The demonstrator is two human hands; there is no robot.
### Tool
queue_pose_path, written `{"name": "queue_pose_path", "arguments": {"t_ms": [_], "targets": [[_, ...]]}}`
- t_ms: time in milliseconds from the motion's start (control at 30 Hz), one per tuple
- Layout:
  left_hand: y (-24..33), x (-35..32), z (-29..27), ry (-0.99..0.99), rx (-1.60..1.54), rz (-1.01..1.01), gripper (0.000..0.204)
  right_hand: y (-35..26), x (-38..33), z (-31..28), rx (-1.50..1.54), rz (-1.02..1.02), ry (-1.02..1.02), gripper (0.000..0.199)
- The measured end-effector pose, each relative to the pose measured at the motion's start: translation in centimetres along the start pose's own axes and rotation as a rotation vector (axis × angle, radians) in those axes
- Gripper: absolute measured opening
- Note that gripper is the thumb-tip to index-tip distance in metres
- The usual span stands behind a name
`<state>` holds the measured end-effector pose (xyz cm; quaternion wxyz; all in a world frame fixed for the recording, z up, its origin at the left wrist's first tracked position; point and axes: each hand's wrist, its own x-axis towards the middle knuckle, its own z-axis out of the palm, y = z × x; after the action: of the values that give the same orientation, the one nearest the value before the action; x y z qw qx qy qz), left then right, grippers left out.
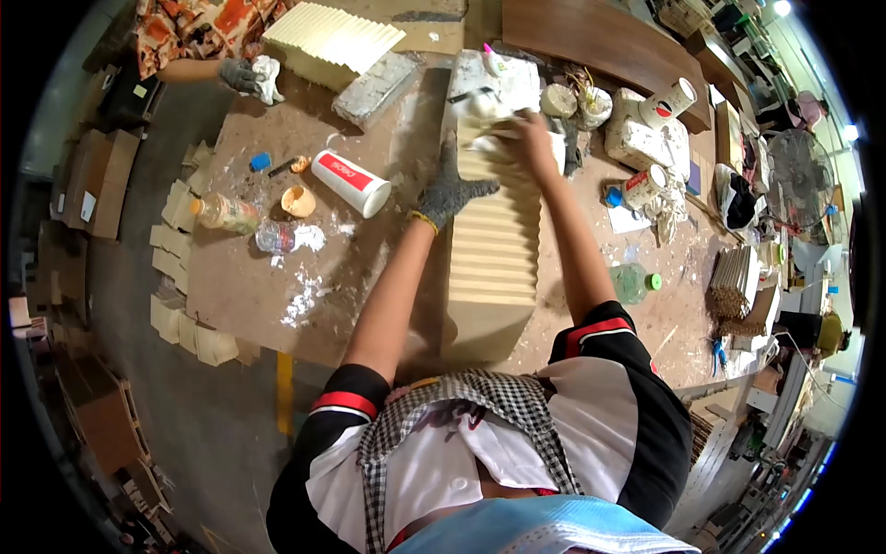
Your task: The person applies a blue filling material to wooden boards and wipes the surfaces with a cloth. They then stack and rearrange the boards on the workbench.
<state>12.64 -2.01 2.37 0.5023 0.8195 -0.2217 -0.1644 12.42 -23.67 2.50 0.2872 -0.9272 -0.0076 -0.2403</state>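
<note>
A long cream block with a ridged top [494,268] lies lengthwise in front of me on the table. Against its left edge rests my left hand [449,194] in a dark grey glove, its fingers stretched forward and the thumb spread over the ridges. My bare right hand [535,146] is closed on a white cloth [491,141], pressed onto the block's far part. Just beyond lies a white-smeared slab [508,83] with a pink-tipped item [494,61] on it. The right fingertips are partly hidden.
Left on the brown table [249,305] are a paper cup [351,183], an orange cup [298,201] and bottles. A green-capped bottle [634,283] lies right. At far left, a co-worker's gloved hand [240,76] holds white cloth beside another ridged block [332,42].
</note>
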Motion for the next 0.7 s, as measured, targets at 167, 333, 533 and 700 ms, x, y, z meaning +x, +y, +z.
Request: {"name": "queue_pose_path", "arguments": {"t_ms": [167, 333, 533, 700], "targets": [[-0.2, 0.4, -0.3, -0.084, -0.241, 0.001, 0.141, 6.4, -4.0, -7.6, -0.372, 0.232, -0.059, 0.02], [-1.3, 0.3, -0.8, -0.038, -0.163, -0.003, 0.14, -0.6, -0.7, -9.5, 0.128, 0.259, 0.012, 0.023], [-0.7, 0.6, 0.1, -0.011, -0.195, 0.051, 0.135, 2.0, 2.0, -4.3, -0.123, 0.042, -0.253, 0.022], [-0.9, 1.4, -0.2, -0.022, -0.157, 0.073, 0.132, -3.0, 5.5, 2.3, -0.097, -0.227, -0.197, 0.015]]}}
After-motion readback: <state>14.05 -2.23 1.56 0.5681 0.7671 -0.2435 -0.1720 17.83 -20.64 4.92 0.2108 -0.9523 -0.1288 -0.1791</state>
